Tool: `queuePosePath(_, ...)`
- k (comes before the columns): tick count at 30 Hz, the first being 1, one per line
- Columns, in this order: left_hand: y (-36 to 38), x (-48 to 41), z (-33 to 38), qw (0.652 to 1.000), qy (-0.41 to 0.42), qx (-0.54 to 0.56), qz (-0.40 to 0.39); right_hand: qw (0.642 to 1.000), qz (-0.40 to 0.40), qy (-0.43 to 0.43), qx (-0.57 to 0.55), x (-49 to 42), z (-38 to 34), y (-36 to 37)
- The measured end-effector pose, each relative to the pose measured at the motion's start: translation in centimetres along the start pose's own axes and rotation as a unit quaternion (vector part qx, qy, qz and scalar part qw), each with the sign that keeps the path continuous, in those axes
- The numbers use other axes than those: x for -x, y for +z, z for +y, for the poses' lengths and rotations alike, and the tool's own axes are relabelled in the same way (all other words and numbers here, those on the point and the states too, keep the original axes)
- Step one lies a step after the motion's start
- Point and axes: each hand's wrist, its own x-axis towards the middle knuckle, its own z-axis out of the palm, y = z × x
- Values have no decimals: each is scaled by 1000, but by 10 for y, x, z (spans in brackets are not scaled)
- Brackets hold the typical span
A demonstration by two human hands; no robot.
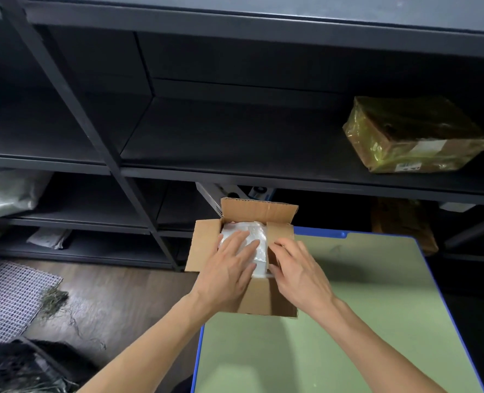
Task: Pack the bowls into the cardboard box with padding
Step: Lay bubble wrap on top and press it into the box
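The cardboard box (266,303) sits with its flaps standing open on the far left corner of the green table (334,350), and both hands are over its mouth. The left hand (229,269) lies flat, fingers straight, pressing on the white padding (253,229) that fills the top of the box. The right hand (300,269) is at the box's right side with its fingers bent toward the padding's edge; whether it pinches the padding or only touches it, I cannot tell. No bowl shows, so I take them to be under that padding, inside the box. It looks like the tucking-down step, late in the job; next would be seating the padding below the rim so the flaps can fold over
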Motion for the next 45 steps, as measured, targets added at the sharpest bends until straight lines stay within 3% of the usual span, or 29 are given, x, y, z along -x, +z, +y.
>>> queuePosePath(5, -13, 10, -15, 992, -125, -6, 24, 999, 26, 7, 33, -2, 1, 15)
queuePosePath(8, -19, 18, -20, 950, -303, 80, -2, 999, 32, 6, 44, 1, -1, 20)
queuePosePath(10, -24, 20, -19, 925, -353, 141, -12, 998, 36, 8, 48, 2, -2, 22)
queuePosePath(13, -28, 23, -14, 927, -331, 178, 10, 998, 45, 12, 47, 2, -2, 25)
queuePosePath(17, -33, 19, -11, 934, -323, 137, 60, 998, 58, 8, 28, 4, -2, 27)
queuePosePath(20, -38, 14, 2, 956, -258, 112, 85, 997, 71, 3, 16, 5, 0, 26)
queuePosePath(26, -19, 14, 33, 987, -150, 35, 43, 997, 78, 2, -1, 10, 4, 26)
queuePosePath(30, 3, 8, 43, 992, -120, -5, 24, 996, 84, 0, -2, 13, 5, 29)
queuePosePath(39, 21, -4, 45, 989, -141, 32, 34, 994, 75, 5, -84, 15, 18, 14)
queuePosePath(45, 21, -4, 46, 989, -141, 15, 32, 990, 129, -51, 3, -47, 23, -29)
